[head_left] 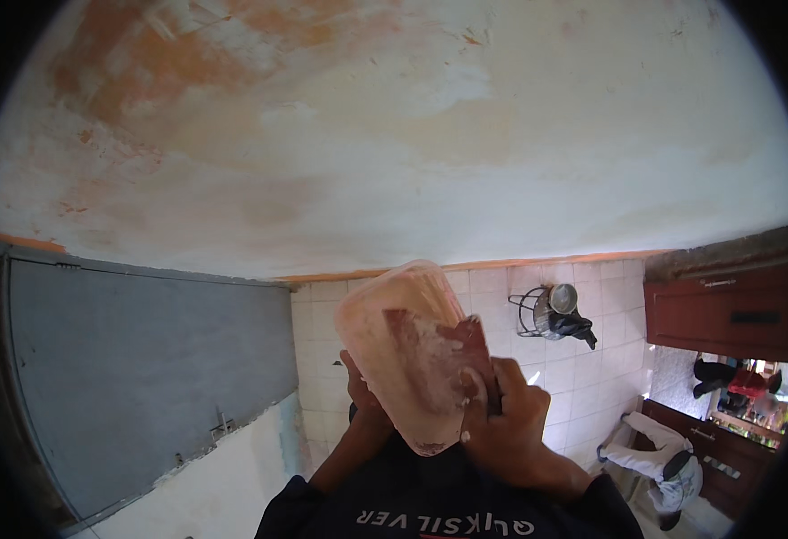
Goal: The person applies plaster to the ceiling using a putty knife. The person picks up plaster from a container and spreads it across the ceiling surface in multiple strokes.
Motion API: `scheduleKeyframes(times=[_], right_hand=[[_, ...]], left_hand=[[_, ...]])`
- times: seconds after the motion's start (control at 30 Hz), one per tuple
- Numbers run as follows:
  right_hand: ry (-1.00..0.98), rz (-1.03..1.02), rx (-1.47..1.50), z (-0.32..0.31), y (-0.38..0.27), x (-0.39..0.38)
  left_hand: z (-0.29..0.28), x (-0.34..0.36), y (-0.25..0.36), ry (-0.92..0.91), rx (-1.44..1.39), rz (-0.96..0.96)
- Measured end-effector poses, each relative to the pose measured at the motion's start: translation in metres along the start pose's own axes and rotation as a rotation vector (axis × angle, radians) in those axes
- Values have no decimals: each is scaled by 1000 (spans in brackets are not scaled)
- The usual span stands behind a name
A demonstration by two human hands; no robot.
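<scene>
A shallow rectangular tub [365, 314] of pinkish translucent plastic is held tilted in front of my chest. My left hand [364, 392] grips it from the left side, with part of the fingers hidden behind it. Closed around a reddish-brown flat scraper [473, 338] is my right hand [515, 418], at the tub's right edge. The thumb lies on the scraper's near part, and whitish paste is smeared on thumb and tool. Pale paste streaks the inside of the tub. Ahead, the wall [430, 171] has patchy white and beige filler, with orange showing at the upper left.
A grey door [151, 359] fills the left side. On the tiled floor [493, 296] a black-framed stool [525, 313] stands beside a small bucket [563, 297] and a black bag [572, 325]. Reddish-brown doors [726, 310] are at right, with a person in white [672, 463] and someone in red [749, 384].
</scene>
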State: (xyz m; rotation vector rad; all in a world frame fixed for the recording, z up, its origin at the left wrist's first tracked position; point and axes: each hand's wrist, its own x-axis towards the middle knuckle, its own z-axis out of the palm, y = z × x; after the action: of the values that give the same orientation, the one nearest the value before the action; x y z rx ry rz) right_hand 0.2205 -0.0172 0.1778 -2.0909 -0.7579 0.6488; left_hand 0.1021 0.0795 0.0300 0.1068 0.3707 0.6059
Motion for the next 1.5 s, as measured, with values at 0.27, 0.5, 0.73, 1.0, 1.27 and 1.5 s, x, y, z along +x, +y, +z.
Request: scheduleKeyframes(times=[0.27, 0.5, 0.73, 1.0, 1.27, 1.5], right_hand=[[-191, 11, -26, 2, 4, 12], [-175, 23, 122, 19, 11, 10], [-107, 62, 409, 30, 25, 9], [-133, 228, 663, 12, 28, 16], [-146, 310, 776, 1, 36, 21], [-220, 405, 824, -10, 34, 19]], left_hand=[[5, -4, 4, 179, 79, 3], [16, -1, 8, -70, -41, 16], [35, -3, 14, -57, 238, -53], [36, -2, 14, 0, 280, -98], [36, 0, 11, -3, 263, -170], [30, -4, 8, 30, 216, -173]])
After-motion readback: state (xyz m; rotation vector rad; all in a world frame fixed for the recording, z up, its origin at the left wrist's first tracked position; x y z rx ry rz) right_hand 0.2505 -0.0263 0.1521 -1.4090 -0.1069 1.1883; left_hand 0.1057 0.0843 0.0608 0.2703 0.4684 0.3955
